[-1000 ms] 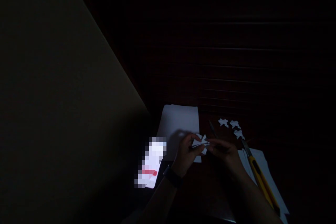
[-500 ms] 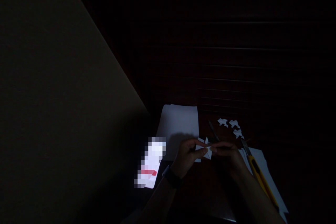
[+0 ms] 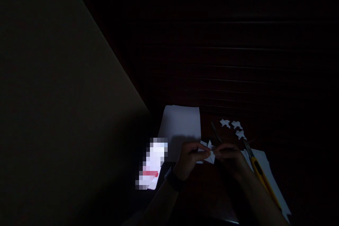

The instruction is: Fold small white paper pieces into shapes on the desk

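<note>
Between my two hands is a small folded white paper (image 3: 211, 158) with a pointed flap standing up at its top. My left hand (image 3: 188, 157), with a dark watch on the wrist, pinches its left side between thumb and fingers. On the other side my right hand (image 3: 230, 155) pinches the paper's right edge, fingertips close to those of the left. Fingers hide part of the folds. Just beyond the hands, three small folded paper figures (image 3: 237, 125) lie on the dark table, near a thin dark pen-like tool (image 3: 215, 131).
White sheets (image 3: 182, 120) lie behind my left hand. A lit phone-like screen (image 3: 155, 164), partly blurred out, is at the left. To the right, a yellow utility knife (image 3: 261, 174) with its blade out rests on more white paper (image 3: 275, 187). A wall (image 3: 66, 95) rises at the left.
The folded paper has tilted and shifted slightly between my fingers, and both thumbs have moved a little on it. Everything else stays in place.
</note>
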Demonstrator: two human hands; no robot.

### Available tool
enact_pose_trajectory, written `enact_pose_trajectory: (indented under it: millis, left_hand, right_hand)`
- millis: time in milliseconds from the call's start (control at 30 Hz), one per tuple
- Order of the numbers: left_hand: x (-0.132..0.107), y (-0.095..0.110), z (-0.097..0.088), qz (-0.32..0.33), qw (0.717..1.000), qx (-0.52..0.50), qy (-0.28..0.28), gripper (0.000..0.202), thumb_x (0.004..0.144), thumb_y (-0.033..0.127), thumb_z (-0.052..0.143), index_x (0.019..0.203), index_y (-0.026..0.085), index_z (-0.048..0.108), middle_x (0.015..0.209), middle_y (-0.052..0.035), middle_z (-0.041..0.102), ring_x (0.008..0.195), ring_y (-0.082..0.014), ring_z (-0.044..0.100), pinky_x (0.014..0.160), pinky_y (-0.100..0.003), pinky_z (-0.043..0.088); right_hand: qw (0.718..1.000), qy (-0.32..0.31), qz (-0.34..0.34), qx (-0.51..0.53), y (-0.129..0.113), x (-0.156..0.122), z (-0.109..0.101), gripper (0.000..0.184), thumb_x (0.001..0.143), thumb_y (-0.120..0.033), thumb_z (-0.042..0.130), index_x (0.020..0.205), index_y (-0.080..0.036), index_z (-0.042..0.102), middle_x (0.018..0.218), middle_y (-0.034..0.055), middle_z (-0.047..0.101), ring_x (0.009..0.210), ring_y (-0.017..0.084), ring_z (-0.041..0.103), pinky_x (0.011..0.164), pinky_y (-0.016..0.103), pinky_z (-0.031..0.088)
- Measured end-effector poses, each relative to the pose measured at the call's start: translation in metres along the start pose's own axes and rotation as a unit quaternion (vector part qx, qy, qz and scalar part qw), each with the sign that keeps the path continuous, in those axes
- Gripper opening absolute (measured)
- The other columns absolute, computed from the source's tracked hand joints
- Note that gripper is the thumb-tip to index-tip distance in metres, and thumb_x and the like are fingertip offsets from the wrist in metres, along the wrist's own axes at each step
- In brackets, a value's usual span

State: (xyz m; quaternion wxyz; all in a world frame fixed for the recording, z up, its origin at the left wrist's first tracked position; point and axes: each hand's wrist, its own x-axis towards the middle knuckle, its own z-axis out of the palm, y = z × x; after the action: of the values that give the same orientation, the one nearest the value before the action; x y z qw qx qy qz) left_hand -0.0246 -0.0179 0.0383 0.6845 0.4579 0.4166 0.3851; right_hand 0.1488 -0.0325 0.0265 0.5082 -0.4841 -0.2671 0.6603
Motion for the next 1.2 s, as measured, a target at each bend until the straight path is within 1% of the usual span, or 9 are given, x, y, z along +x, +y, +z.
enact_pose_trajectory:
  millis: [100,200,333,467,567,700,867,1000,1200]
  left_hand:
    - [0.000,0.001,0.000,-0.004,1.000,-0.005,0.002,0.018,0.065,0.028,0.072,0.076,0.014,0.071,0.072,-0.0054,0.066,0.067,-0.0179,0.061,0.059,-0.026,0.047]
    - [0.000,0.004,-0.001,-0.008,1.000,-0.010,0.003,0.018,0.064,0.026,0.072,0.077,0.014,0.071,0.074,-0.0048,0.066,0.066,-0.0174,0.061,0.058,-0.026,0.047]
    - [0.000,0.009,-0.003,-0.024,0.999,-0.039,-0.006,0.017,0.065,0.025,0.070,0.079,0.015,0.070,0.079,-0.0052,0.065,0.068,-0.0177,0.061,0.058,-0.026,0.049]
    - [-0.001,0.013,-0.001,-0.026,0.999,-0.016,0.008,0.020,0.069,0.031,0.068,0.080,0.015,0.069,0.080,-0.0058,0.064,0.071,-0.0182,0.060,0.056,-0.025,0.049]
    - [0.000,0.013,0.003,0.006,0.999,0.011,0.031,0.027,0.069,0.035,0.068,0.088,0.017,0.069,0.088,-0.0067,0.065,0.076,-0.0198,0.060,0.055,-0.024,0.049]
    - [0.003,0.010,0.006,0.051,0.997,0.018,0.049,0.034,0.070,0.033,0.068,0.100,0.019,0.067,0.097,-0.0078,0.065,0.085,-0.0214,0.060,0.061,-0.024,0.049]
    - [0.003,0.009,0.004,0.064,0.995,0.048,0.063,0.029,0.071,0.029,0.068,0.098,0.018,0.068,0.094,-0.0062,0.065,0.083,-0.0194,0.059,0.065,-0.024,0.048]
    - [0.003,0.009,0.003,0.058,0.996,0.049,0.048,0.030,0.072,0.028,0.067,0.100,0.018,0.067,0.095,-0.0067,0.065,0.083,-0.0199,0.060,0.065,-0.025,0.048]
    - [0.002,0.010,0.004,0.078,0.993,0.069,0.051,0.027,0.075,0.027,0.064,0.100,0.017,0.066,0.096,-0.0070,0.065,0.087,-0.0206,0.060,0.073,-0.027,0.047]
  right_hand:
    - [0.999,-0.011,-0.028,-0.030,-0.002,-0.003,0.001,0.011,0.053,-0.011,0.072,0.060,-0.020,0.072,0.064,0.0027,0.070,0.060,0.018,0.061,0.057,0.028,0.048]
    - [0.993,-0.016,-0.066,-0.100,-0.006,-0.007,0.001,0.009,0.059,-0.018,0.074,0.068,-0.021,0.073,0.072,0.0038,0.071,0.070,0.021,0.063,0.066,0.032,0.048]
    - [0.982,-0.019,-0.087,-0.166,-0.008,-0.008,-0.001,0.009,0.064,-0.024,0.073,0.073,-0.021,0.074,0.077,0.0050,0.072,0.073,0.022,0.063,0.067,0.032,0.048]
    - [0.976,-0.034,-0.126,-0.175,-0.005,-0.005,-0.002,0.007,0.064,-0.024,0.073,0.071,-0.021,0.074,0.079,0.0045,0.071,0.075,0.022,0.063,0.069,0.033,0.047]
    - [0.973,-0.037,-0.132,-0.187,-0.004,-0.004,-0.001,0.008,0.066,-0.026,0.072,0.072,-0.022,0.074,0.081,0.0046,0.071,0.077,0.022,0.063,0.071,0.034,0.047]
    - [0.970,-0.040,-0.143,-0.193,-0.003,-0.004,0.001,0.009,0.066,-0.027,0.072,0.073,-0.022,0.074,0.081,0.0049,0.071,0.078,0.023,0.063,0.072,0.034,0.047]
    - [0.964,-0.048,-0.163,-0.203,-0.002,-0.005,0.001,0.007,0.067,-0.026,0.072,0.072,-0.022,0.074,0.085,0.0046,0.068,0.080,0.022,0.062,0.071,0.032,0.047]
    - [0.957,-0.058,-0.172,-0.226,-0.003,-0.006,0.001,0.006,0.069,-0.026,0.071,0.073,-0.022,0.074,0.087,0.0048,0.066,0.081,0.021,0.061,0.072,0.031,0.046]
    - [0.954,-0.072,-0.183,-0.228,-0.007,-0.008,0.002,0.008,0.072,-0.027,0.068,0.077,-0.023,0.074,0.092,0.0052,0.066,0.085,0.022,0.060,0.074,0.032,0.046]
